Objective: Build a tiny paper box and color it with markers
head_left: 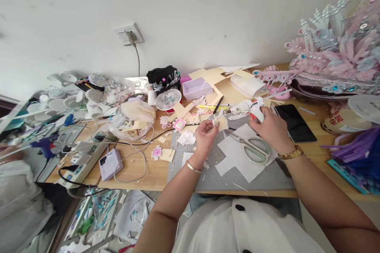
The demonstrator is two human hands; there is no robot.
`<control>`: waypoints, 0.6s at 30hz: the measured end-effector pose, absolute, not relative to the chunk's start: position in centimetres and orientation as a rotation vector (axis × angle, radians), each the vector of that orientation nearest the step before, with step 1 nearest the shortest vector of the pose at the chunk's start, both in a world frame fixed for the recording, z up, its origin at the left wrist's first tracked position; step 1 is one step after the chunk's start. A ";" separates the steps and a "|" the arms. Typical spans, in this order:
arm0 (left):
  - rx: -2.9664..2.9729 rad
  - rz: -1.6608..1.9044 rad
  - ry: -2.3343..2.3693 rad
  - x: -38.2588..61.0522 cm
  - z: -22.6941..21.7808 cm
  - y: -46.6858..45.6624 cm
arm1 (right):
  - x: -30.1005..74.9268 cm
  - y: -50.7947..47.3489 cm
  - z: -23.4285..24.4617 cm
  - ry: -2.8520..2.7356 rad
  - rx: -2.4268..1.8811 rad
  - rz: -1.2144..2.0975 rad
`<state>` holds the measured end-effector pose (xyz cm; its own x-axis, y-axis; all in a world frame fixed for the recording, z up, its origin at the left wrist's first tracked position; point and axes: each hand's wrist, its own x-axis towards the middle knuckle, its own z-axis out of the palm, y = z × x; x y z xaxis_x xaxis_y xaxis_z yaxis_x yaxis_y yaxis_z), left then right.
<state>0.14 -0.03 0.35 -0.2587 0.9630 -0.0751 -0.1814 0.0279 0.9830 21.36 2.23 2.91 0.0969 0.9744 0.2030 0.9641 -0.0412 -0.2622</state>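
Observation:
My left hand (206, 136) pinches a small cream paper cutout (220, 123) above the grey cutting mat (204, 182). In my right hand (271, 126) is a white and orange glue gun (257, 110), its tip toward the left and a glue stick (277, 93) standing out of its back. Below the right hand, scissors (252, 148) with pale green handles lie on a cut sheet of white paper (243, 172). Just left of the left hand are a crumpled white piece (187, 138) and a small pink picture cutout (179, 124).
A black phone (295, 122) lies to the right, near a lidded cup (338, 120). Pink beaded decorations (341, 59) fill the right corner. A purple box (197, 88) stands at the back. Cables run left toward a power strip (80, 164); another person's sleeve (18, 182) shows at far left.

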 end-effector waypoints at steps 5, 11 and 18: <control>0.813 1.430 1.163 0.3 0.5 0.1 | 22.4 3.1 2.7 -1.878 -2.150 0.256; 0.679 1.259 1.045 0.3 0.4 0.2 | 22.6 3.5 2.1 -1.977 -2.200 0.299; 0.707 1.135 0.989 0.3 0.1 0.0 | 22.8 2.9 2.4 -2.097 -2.121 0.164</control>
